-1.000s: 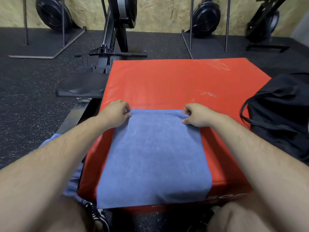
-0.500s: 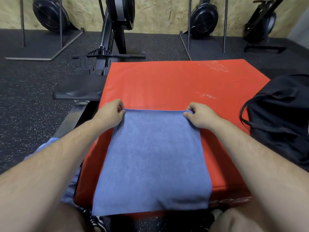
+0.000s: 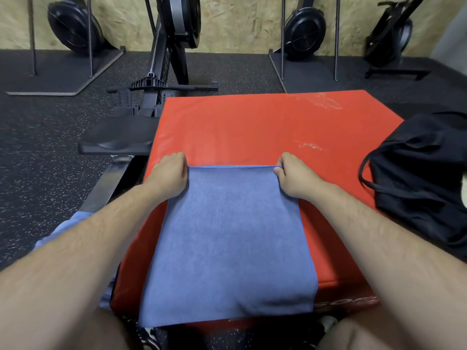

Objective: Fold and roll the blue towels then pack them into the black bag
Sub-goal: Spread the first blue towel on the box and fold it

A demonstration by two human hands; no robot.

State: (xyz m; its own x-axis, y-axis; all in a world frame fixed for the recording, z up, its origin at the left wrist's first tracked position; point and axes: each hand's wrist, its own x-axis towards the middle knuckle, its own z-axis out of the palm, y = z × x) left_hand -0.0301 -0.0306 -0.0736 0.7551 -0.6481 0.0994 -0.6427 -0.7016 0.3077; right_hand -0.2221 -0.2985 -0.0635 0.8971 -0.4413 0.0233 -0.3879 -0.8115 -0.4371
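A blue towel lies flat on the near half of the red pad, already doubled into a tall rectangle. Its near end hangs over the pad's front edge, and its far hem runs straight across the pad's middle.

The left hand sits at the towel's far left corner, fingers curled down and pinching the cloth. The right hand holds the far right corner the same way, with a bit of hem showing between thumb and forefinger. The hem is pulled taut between them.

The black bag slumps against the pad's right side, its handles loose. Whether its mouth is open I cannot tell. A strip of pale blue cloth shows off the pad's left side, but I cannot tell if it is another towel. A rowing machine stands beyond the pad's far left corner.

The towel looks light, soft and limp, with a slightly fuzzy surface that should cling to itself rather than slide. It will sag wherever it is unsupported, so the corners are the right places to hold it, keeping the edge stretched so the layers stay lined up. The vinyl pad looks slick, so the cloth may creep on it when pushed. For rolling, I judge it best to start from one short end, with fingers spread along the whole width to keep the roll tight and even.
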